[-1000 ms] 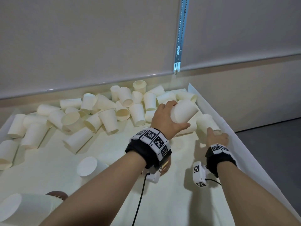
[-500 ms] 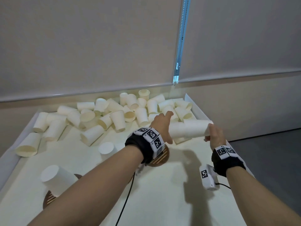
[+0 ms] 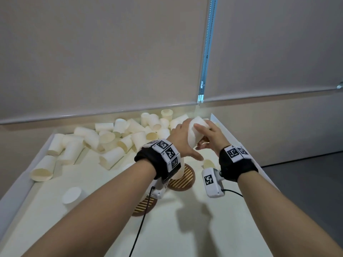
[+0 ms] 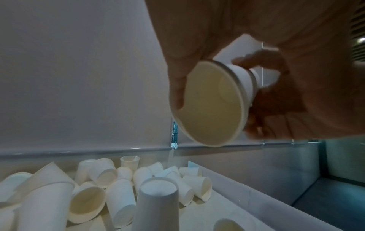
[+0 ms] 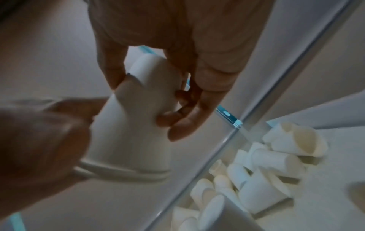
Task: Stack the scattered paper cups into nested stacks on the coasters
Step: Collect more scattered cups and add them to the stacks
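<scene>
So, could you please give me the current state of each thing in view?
held cups: nested, bases up, lifted off the table
left hand: grips the held cups
right hand: holds their upper end
loose cups: scattered, mostly on their sides
far coaster: carries an upside-down cup
near coaster: partly hidden by the left wrist

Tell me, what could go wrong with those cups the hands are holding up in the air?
1. Both hands, left hand and right hand, grip the nested cups in the air, tilted. One might slide out and drop.
2. Squeezing could dent the thin paper.
3. A cup already stands upside down on the coaster below. Lowering carelessly might knock it over.
</scene>
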Demonstrator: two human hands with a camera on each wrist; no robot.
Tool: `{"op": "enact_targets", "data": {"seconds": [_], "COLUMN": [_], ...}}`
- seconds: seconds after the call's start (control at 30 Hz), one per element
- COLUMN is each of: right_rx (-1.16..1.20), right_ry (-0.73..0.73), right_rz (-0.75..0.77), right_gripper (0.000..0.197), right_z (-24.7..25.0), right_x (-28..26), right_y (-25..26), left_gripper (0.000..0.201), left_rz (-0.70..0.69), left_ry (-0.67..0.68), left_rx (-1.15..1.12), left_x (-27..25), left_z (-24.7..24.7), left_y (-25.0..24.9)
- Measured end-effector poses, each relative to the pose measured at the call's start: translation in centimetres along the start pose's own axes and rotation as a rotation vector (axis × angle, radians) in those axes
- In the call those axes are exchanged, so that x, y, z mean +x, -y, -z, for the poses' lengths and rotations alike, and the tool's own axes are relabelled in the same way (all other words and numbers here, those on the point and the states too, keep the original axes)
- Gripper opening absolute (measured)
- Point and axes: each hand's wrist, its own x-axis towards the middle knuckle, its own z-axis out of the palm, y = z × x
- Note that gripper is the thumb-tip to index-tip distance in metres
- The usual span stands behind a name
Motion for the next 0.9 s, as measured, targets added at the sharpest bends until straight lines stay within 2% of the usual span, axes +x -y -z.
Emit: {"op": "enact_targets", "data": {"seconds": [0.1,0.13,0.2,0.27,0.33,0.4,0.47,0.67,0.77,0.9], "right_rx": [-0.007,-0.087,-0.332,-0.505,-0.617,-0.701,-0.722,-0.829,-0.836,-0.75], "right_ry": [0.025,-0.035,-0.255,-0.413,-0.417,-0.391,-0.398,-0.359,-0.391,-0.42], "right_rz": [-0.018,-0.035,-0.099,-0.305,-0.551,-0.702,-0.762,-0.85,-0.837,-0.902], "right_gripper": [0.034,0.04,0.041,0.044,0.055,0.065,0.072,0.076,0.078,0.097], "right_z": [0.2,0.7,2.4,4.2,5.4,6.1,6.4,7.1,6.9,7.0], "right_x": [0.5,0.9,1.6,1.7,1.5,1.4,1.7,2.6,2.5,2.9], "right_y": [0.0,-0.5,-2.8,-5.6,-8.3,-10.5,-12.1,-15.6,-16.9,-17.5], "left_gripper": [0.082,0.076,0.074,0.076,0.08,0.084,0.087,0.083,0.081,0.084], "left_rz": [0.122,0.147,0.184,0.225,0.246,0.25,0.267,0.342,0.416,0.492], "left_ry": [-0.15,-0.205,-0.29,-0.345,-0.357,-0.336,-0.314,-0.178,-0.108,-0.057], "left_rx": [-0.155,-0.223,-0.432,-0.623,-0.73,-0.745,-0.724,-0.668,-0.581,-0.485], "left_x": [0.5,0.5,0.7,0.9,1.4,2.0,2.7,3.7,3.6,3.4], "left_z": [0.1,0.1,-0.6,-1.2,-2.0,-2.9,-4.0,-7.0,-9.2,-11.0], "left_y": [1.4,2.0,3.4,4.2,5.1,5.9,6.7,9.0,10.3,10.7]}}
